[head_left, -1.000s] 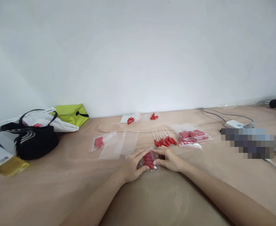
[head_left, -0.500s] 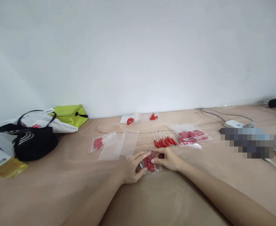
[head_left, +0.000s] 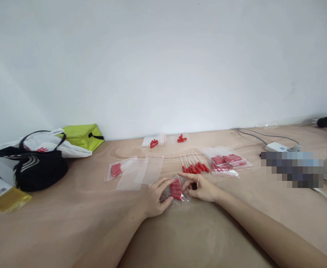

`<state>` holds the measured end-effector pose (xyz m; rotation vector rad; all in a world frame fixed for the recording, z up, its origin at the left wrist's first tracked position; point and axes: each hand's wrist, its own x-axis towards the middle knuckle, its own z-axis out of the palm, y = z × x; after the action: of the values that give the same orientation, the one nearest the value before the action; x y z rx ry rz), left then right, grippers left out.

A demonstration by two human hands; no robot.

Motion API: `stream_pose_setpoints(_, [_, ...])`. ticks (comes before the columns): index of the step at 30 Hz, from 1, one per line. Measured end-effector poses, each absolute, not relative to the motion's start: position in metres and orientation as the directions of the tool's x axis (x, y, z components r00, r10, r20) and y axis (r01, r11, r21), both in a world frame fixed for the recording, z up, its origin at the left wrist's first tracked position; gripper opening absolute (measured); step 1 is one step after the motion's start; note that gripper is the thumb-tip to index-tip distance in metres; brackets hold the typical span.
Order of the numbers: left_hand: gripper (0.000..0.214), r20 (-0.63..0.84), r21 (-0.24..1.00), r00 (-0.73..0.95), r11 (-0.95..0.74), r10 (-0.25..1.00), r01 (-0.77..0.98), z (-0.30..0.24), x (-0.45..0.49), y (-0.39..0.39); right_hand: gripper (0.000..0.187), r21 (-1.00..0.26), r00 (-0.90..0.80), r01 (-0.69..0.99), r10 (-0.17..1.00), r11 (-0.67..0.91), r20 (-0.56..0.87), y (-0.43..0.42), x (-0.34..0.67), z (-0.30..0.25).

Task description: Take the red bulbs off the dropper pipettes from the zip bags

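Note:
My left hand and my right hand meet over a small clear zip bag of red-tipped pieces lying on the wooden table. The left fingers pinch the bag's left side. The right thumb and fingers close on its right edge. Just beyond lie loose red-tipped sticks, filled bags to the right, empty clear bags and one filled bag to the left.
A black bag, a white bag and a lime-green pouch sit at the far left by the wall. A yellow box lies at the left edge. Cables and white adapters lie at the right.
My right hand has shifted slightly right along the bag's edge, leaving more of the red pieces showing. My left hand has stayed on the bag.

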<state>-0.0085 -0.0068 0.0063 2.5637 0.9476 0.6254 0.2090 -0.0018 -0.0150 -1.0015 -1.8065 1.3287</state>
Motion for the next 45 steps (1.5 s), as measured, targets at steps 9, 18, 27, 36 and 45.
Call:
stream_pose_setpoints(9, [0.045, 0.296, 0.462, 0.672, -0.717, 0.679, 0.521, 0.006, -0.009, -0.007, 0.083, -0.963, -0.457, 0.244, 0.889, 0.11, -0.014, -0.001, 0.21, -0.011])
stream_pose_setpoints(18, [0.043, 0.304, 0.482, 0.656, -0.706, 0.69, 0.519, 0.005, -0.009, -0.008, 0.091, -0.898, -0.349, 0.363, 0.93, 0.25, 0.118, -0.006, 0.205, -0.012])
stream_pose_setpoints(27, [0.034, 0.381, 0.474, 0.631, -0.729, 0.676, 0.494, -0.001, -0.01, -0.006, 0.065, -0.833, -0.363, 0.421, 0.908, 0.359, 0.208, -0.012, 0.194, -0.012])
stream_pose_setpoints(36, [0.026, 0.45, 0.441, 0.587, -0.739, 0.673, 0.51, -0.008, -0.012, -0.004, 0.043, -0.9, -0.299, 0.306, 0.929, 0.311, 0.219, -0.013, 0.19, -0.013])
stream_pose_setpoints(45, [0.026, 0.421, 0.48, 0.569, -0.705, 0.707, 0.521, -0.009, -0.012, -0.002, 0.028, -0.897, -0.293, 0.231, 0.906, 0.376, 0.304, -0.011, 0.19, -0.017])
